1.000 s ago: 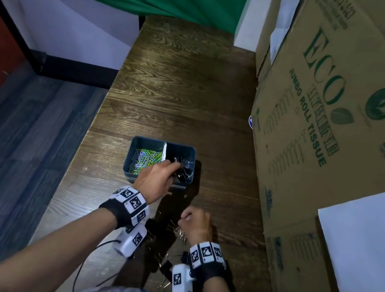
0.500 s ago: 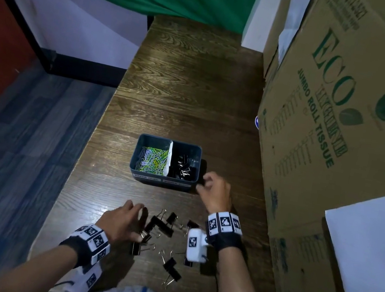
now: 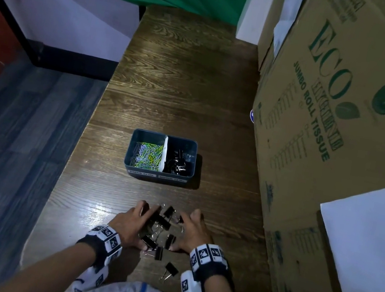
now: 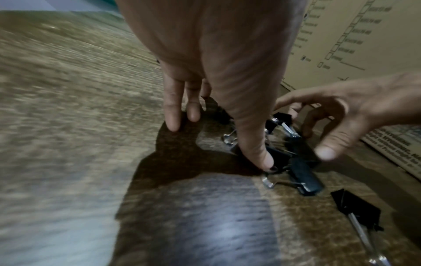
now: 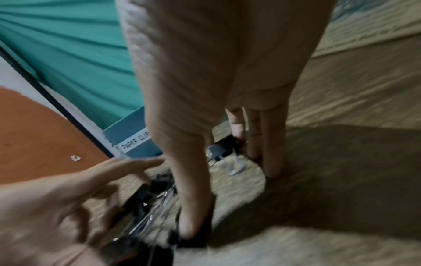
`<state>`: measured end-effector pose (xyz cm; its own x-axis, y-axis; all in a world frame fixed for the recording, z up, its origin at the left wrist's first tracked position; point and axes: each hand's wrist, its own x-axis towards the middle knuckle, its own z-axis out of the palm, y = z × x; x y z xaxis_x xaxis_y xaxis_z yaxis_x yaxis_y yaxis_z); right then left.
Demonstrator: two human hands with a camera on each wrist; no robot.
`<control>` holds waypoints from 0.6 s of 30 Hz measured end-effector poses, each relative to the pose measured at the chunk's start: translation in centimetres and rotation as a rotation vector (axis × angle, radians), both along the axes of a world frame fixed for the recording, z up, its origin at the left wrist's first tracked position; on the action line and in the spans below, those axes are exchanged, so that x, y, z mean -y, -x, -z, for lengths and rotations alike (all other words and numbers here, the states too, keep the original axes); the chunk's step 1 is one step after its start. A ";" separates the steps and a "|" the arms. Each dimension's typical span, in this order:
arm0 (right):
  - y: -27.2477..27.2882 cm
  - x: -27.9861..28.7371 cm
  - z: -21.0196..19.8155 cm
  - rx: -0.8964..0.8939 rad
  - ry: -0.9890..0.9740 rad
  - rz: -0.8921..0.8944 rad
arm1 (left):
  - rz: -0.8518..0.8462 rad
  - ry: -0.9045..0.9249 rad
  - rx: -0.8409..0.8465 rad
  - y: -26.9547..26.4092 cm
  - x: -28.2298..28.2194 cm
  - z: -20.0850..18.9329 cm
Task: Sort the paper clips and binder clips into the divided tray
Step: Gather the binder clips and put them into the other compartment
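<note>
Flanking a heap of black metal binder clips (image 3: 157, 227), left hand (image 3: 130, 225) and right hand (image 3: 192, 233) spread straight fingers on the wood-grain table (image 3: 182, 92). Neither grips anything.

Counts:

- Hands: 2, left hand (image 3: 132, 224) and right hand (image 3: 192, 233), one on each side of the loose pile.
- Divided tray (image 3: 158, 173): 1, with 2 compartments.
- Paper clips (image 3: 147, 156): a heap of coloured ones in the tray's left compartment, too many and too tangled to count.
- Binder clips in tray (image 3: 178, 162): several black ones in the right compartment; dark in there, can't give a number.
- Loose binder clips on the surface (image 3: 163, 220): roughly 8 black ones, partly hidden between the hands. One of them (image 3: 171, 269) lies apart, nearer the person.
- Cardboard boxes (image 3: 341, 115): at least 2 stacked on the right.
</note>
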<state>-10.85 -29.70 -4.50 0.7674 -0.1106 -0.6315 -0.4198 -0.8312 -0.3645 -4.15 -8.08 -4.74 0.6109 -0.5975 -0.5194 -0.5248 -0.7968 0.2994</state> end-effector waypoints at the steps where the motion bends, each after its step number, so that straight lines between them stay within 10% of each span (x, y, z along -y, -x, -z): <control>1: -0.2 -0.4 0.0 0.033 -0.002 0.004 | 0.012 -0.006 -0.001 0.1 0.5 0.0; 18: -1.0 -1.6 -0.1 0.106 0.117 0.217 | -0.050 0.037 0.045 -0.2 1.5 -1.4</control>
